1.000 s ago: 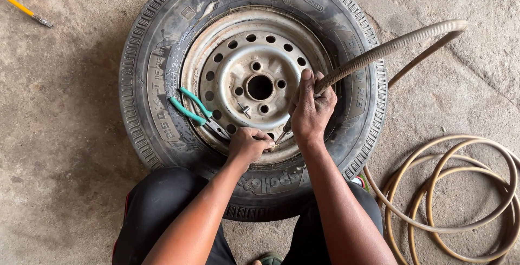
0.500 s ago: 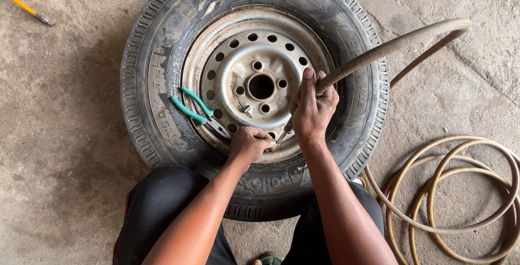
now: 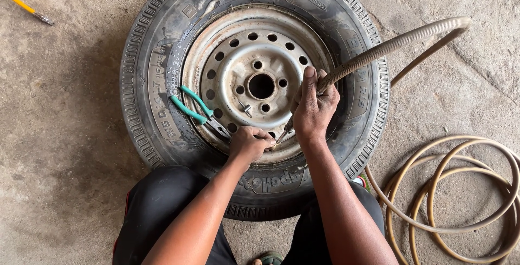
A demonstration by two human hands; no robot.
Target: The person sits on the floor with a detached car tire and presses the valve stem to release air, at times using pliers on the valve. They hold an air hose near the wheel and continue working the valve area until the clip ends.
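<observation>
A car tyre (image 3: 157, 81) on a grey steel rim (image 3: 260, 54) lies flat on the concrete floor in front of my knees. My right hand (image 3: 313, 108) is closed around the end of a tan air hose (image 3: 401, 40), whose metal tip points down at the near rim edge. My left hand (image 3: 248, 143) is curled at that same spot, fingers pinched around something small by the hose tip; what it holds is hidden. Green-handled pliers (image 3: 192, 108) rest on the rim's left side, untouched.
The tan hose arcs off to the right and lies in several loops (image 3: 460, 189) on the floor at the lower right. A yellow coiled hose with a metal tip (image 3: 21, 0) lies at the top left. A small loose metal piece (image 3: 245, 108) sits on the rim.
</observation>
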